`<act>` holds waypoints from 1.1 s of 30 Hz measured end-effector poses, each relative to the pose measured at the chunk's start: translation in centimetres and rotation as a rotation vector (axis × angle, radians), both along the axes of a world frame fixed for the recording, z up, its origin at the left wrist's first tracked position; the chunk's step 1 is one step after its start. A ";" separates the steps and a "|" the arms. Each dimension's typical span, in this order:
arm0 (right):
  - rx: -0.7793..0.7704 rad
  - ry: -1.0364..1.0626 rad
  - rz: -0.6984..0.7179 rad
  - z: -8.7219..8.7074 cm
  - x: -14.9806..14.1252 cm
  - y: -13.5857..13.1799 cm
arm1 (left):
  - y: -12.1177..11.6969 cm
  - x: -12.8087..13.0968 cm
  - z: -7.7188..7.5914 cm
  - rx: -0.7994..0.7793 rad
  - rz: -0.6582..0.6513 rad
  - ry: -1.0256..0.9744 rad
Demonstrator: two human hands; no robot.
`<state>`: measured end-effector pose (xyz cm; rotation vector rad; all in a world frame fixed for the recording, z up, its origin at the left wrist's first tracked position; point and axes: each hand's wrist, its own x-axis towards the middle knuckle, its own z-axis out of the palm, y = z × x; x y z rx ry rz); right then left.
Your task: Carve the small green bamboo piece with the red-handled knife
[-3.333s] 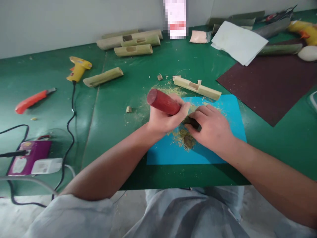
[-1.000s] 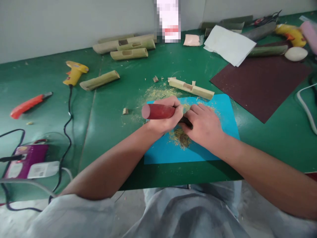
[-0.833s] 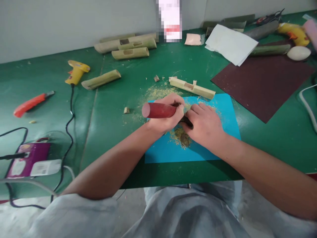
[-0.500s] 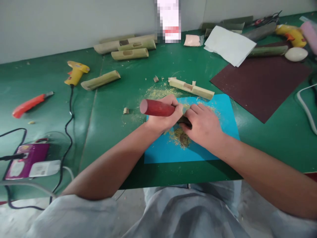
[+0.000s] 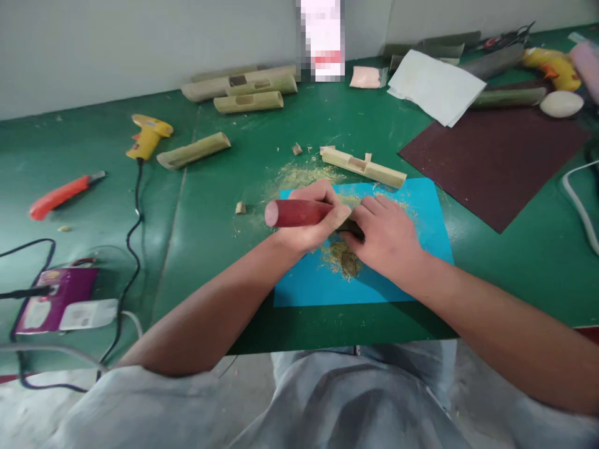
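My left hand [image 5: 306,234] is closed around the thick red handle [image 5: 299,213] of a tool, whose butt end points left; its working end is hidden behind my fingers. My right hand [image 5: 390,234] grips a dark greenish bamboo piece [image 5: 350,226], mostly covered by the fingers. Both hands meet over a blue sheet [image 5: 309,290] on the bench. Yellowish shavings [image 5: 337,252] and a small brown chip [image 5: 349,264] lie just below the bamboo piece. Beyond the hands rests a split bamboo length [image 5: 386,174] with a notch cut in it.
On the green bench [image 5: 253,262], a yellow glue gun [image 5: 148,138], a red utility knife [image 5: 60,198] and a purple box [image 5: 56,296] with cables lie left. Bamboo tubes [image 5: 248,101] line the back. A dark brown sheet [image 5: 491,162] and white paper [image 5: 435,87] lie right.
The butt of the red handle has dropped slightly, so the handle lies more level. My right hand stays on the bamboo piece. The whole view has shifted a little.
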<state>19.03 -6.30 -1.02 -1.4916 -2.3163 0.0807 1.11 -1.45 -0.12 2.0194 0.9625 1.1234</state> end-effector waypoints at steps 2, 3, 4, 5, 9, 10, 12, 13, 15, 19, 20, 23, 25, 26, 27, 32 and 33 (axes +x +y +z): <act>-0.007 -0.004 -0.001 -0.1 0.0 0.0 | -0.3 -0.2 0.5 0.006 0.001 0.085; -0.008 -0.006 -0.002 -0.1 0.0 0.0 | -0.4 -0.1 0.7 0.017 0.033 0.114; -0.007 -0.008 -0.005 -0.1 0.0 0.0 | -0.6 0.0 0.8 0.029 0.059 0.136; -0.008 -0.010 -0.007 -0.1 0.0 0.0 | -0.8 0.1 1.0 0.041 0.081 0.147; -0.007 -0.009 -0.012 -0.1 0.0 0.0 | -1.2 0.6 1.0 0.065 0.096 0.126; -0.006 -0.010 -0.012 -0.1 0.0 0.0 | -1.2 0.6 0.9 0.067 0.102 0.125; -0.003 -0.011 -0.012 -0.1 -0.1 0.0 | -1.1 0.6 0.6 0.067 0.119 0.129; -0.002 -0.011 -0.012 0.0 -0.1 0.0 | -1.0 0.5 0.4 0.065 0.124 0.126; -0.002 -0.011 -0.014 0.0 -0.1 0.0 | -0.7 0.3 -0.1 0.064 0.132 0.089; -0.007 -0.015 -0.002 0.1 -0.1 0.0 | 0.1 0.0 -0.9 0.070 0.131 0.023; -0.009 -0.016 0.001 0.1 -0.1 0.0 | 0.2 0.1 -0.9 0.066 0.127 0.023; -0.016 -0.019 0.010 0.1 -0.1 -0.1 | 0.5 0.3 -0.8 0.049 0.111 0.013; -0.019 -0.024 0.025 0.1 -0.2 -0.1 | 0.6 0.5 -0.8 0.037 0.098 -0.001; -0.022 -0.026 0.036 0.1 -0.3 -0.2 | 0.6 0.5 -0.8 0.033 0.088 -0.005; -0.026 -0.028 0.049 0.1 -0.4 -0.3 | 0.6 0.6 -0.8 0.028 0.080 -0.005; -0.030 -0.046 0.063 0.1 -0.6 -0.5 | 0.6 0.3 -0.7 -0.081 0.003 -0.086; -0.024 -0.050 0.058 0.2 -0.6 -0.5 | 0.5 0.3 -0.7 -0.101 0.009 -0.119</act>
